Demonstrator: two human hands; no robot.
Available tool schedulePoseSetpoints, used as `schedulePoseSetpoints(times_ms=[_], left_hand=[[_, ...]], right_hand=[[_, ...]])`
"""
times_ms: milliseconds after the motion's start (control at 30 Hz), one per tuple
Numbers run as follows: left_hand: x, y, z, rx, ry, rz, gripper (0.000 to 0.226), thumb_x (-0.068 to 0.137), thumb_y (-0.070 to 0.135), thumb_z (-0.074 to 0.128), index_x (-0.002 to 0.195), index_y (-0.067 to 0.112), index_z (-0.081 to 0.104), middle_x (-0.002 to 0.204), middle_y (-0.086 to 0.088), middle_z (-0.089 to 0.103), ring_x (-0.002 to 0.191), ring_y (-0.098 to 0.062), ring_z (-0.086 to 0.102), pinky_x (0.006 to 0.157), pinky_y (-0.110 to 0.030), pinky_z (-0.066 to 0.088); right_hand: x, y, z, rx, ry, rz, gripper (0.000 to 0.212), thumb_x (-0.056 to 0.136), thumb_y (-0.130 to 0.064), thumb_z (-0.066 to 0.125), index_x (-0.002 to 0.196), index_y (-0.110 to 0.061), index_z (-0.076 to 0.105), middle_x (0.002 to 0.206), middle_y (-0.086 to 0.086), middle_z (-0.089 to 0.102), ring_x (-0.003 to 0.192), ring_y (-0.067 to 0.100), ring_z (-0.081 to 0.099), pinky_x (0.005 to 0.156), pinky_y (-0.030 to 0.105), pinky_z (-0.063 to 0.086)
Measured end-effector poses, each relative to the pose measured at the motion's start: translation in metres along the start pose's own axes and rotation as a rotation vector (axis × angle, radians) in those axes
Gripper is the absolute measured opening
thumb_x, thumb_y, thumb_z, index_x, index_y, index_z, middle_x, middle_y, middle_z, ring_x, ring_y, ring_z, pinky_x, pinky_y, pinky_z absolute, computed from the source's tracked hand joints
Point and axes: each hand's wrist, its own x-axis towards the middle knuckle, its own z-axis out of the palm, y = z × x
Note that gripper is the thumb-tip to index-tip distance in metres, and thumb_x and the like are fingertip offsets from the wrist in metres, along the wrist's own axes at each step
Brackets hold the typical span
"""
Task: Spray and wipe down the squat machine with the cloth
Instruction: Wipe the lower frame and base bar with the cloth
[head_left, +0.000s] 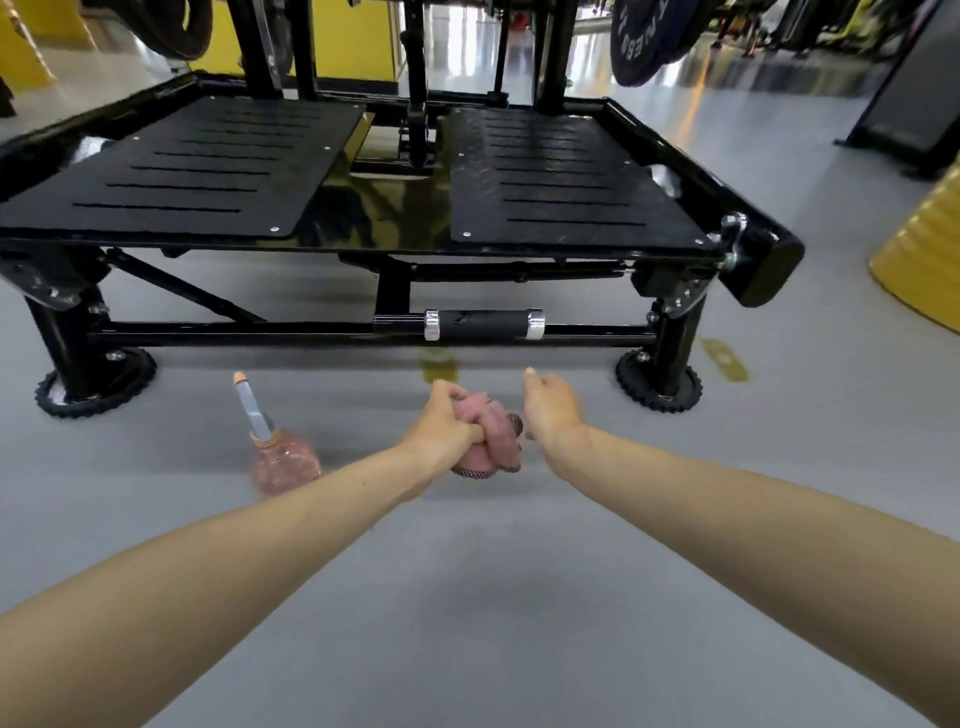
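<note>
The spray bottle (283, 457) stands on the grey floor (467, 597) just beside my left forearm, so a careless sweep of that arm could tip it. My left hand (441, 423) is clamped round the bunched pink cloth (491, 441), low in front of the squat machine (395, 244) and not touching it. Wadded like this, I think the cloth would smear rather than wipe. My right hand (553, 408) is curled just beside the cloth; I cannot tell whether it holds any. With the bottle out of hand, I risk wiping dry.
</note>
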Motion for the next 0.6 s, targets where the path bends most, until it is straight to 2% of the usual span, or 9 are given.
schedulePoseSetpoints(times_ms=[67, 133, 200, 267, 367, 400, 467, 533, 600], left_hand=[[0.005, 0.016, 0.000, 0.157, 0.088, 0.177, 0.031, 0.081, 0.005, 0.059, 0.107, 0.017, 0.046, 0.097, -0.003, 0.061, 0.093, -0.023, 0.058, 0.073, -0.031, 0.045], [0.013, 0.036, -0.003, 0.209, 0.230, 0.374, 0.033, 0.075, 0.007, 0.056, 0.103, 0.024, 0.052, 0.096, 0.003, 0.062, 0.092, -0.019, 0.058, 0.073, -0.034, 0.049], [0.024, 0.054, -0.003, 0.266, 0.414, 0.513, 0.042, 0.075, 0.005, 0.055, 0.111, 0.027, 0.056, 0.106, 0.004, 0.054, 0.103, -0.018, 0.048, 0.079, -0.034, 0.046], [0.039, 0.067, 0.002, 0.380, 0.497, 0.540, 0.043, 0.080, 0.003, 0.052, 0.119, 0.021, 0.057, 0.113, 0.002, 0.045, 0.110, -0.019, 0.038, 0.081, -0.030, 0.039], [0.063, 0.073, 0.015, 0.738, 0.421, 0.561, 0.042, 0.083, 0.006, 0.049, 0.124, 0.015, 0.055, 0.125, -0.005, 0.047, 0.112, -0.026, 0.040, 0.089, -0.036, 0.036], [0.070, 0.075, 0.022, 0.883, 0.392, 0.594, 0.043, 0.085, 0.011, 0.048, 0.127, 0.013, 0.053, 0.125, -0.007, 0.049, 0.110, -0.028, 0.042, 0.091, -0.036, 0.032], [0.081, 0.078, 0.035, 1.025, 0.311, 0.618, 0.045, 0.090, 0.018, 0.046, 0.134, 0.008, 0.045, 0.123, -0.010, 0.049, 0.107, -0.030, 0.045, 0.092, -0.034, 0.029], [0.089, 0.083, 0.047, 1.179, 0.229, 0.611, 0.051, 0.090, 0.021, 0.050, 0.136, 0.004, 0.038, 0.123, -0.011, 0.048, 0.107, -0.030, 0.046, 0.089, -0.033, 0.034], [0.090, 0.093, 0.054, 1.442, 0.146, 0.620, 0.048, 0.088, 0.022, 0.053, 0.131, 0.003, 0.043, 0.122, -0.011, 0.047, 0.109, -0.029, 0.047, 0.088, -0.034, 0.038]], right_hand=[[0.008, -0.007, -0.013, -0.032, 0.037, 0.031, 0.017, 0.095, -0.014, 0.047, 0.079, -0.010, 0.051, 0.086, 0.013, 0.054, 0.092, 0.036, 0.058, 0.087, 0.048, 0.051], [0.012, -0.018, -0.024, -0.016, 0.008, 0.067, 0.010, 0.092, -0.002, 0.047, 0.084, -0.006, 0.053, 0.086, 0.015, 0.055, 0.085, 0.037, 0.059, 0.076, 0.047, 0.053], [0.022, -0.027, -0.028, -0.035, 0.010, 0.057, 0.011, 0.089, -0.002, 0.047, 0.094, -0.007, 0.057, 0.090, 0.016, 0.060, 0.086, 0.036, 0.062, 0.081, 0.045, 0.053], [0.033, -0.035, -0.027, -0.017, 0.060, 0.051, 0.022, 0.087, -0.004, 0.047, 0.104, -0.006, 0.061, 0.101, 0.015, 0.061, 0.100, 0.037, 0.063, 0.089, 0.046, 0.053], [0.051, -0.042, -0.026, 0.076, 0.123, 0.102, 0.029, 0.089, -0.007, 0.047, 0.115, 0.000, 0.058, 0.112, 0.017, 0.063, 0.100, 0.035, 0.062, 0.091, 0.047, 0.052], [0.056, -0.043, -0.028, 0.112, 0.135, 0.108, 0.029, 0.091, -0.009, 0.047, 0.116, 0.000, 0.058, 0.112, 0.017, 0.063, 0.098, 0.034, 0.062, 0.089, 0.044, 0.052], [0.067, -0.040, -0.029, 0.168, 0.135, 0.085, 0.026, 0.094, -0.015, 0.047, 0.111, -0.001, 0.060, 0.103, 0.014, 0.061, 0.089, 0.031, 0.060, 0.079, 0.035, 0.052], [0.080, -0.034, -0.030, 0.213, 0.212, 0.092, 0.029, 0.094, -0.019, 0.042, 0.105, -0.002, 0.063, 0.101, 0.013, 0.065, 0.087, 0.031, 0.062, 0.078, 0.036, 0.052], [0.089, -0.024, -0.032, 0.220, 0.301, 0.114, 0.035, 0.095, -0.021, 0.035, 0.106, -0.003, 0.063, 0.107, 0.015, 0.067, 0.093, 0.034, 0.062, 0.083, 0.039, 0.051]])
